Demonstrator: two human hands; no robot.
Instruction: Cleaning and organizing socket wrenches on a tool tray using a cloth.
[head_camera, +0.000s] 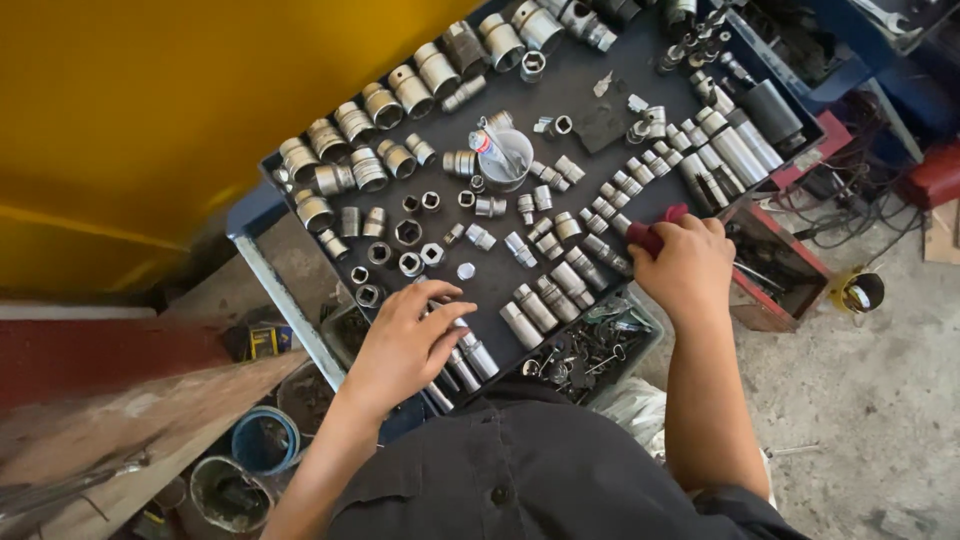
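Sockets of polished steel, round outside with hexagonal mouths, lay in loose rows over the dark flat table. The left hand rested at the near edge with its fingers spread wide over several long chrome sockets, touching them but closing on none. The right hand was closed around a red tool handle near the right edge of the table; what kind of tool it was, I could not tell. It seemed the step was choosing a socket, and the next move would need a careful pinch, because the smooth cylinders roll easily. A grey metal cup stood near the middle, holding a small tube.
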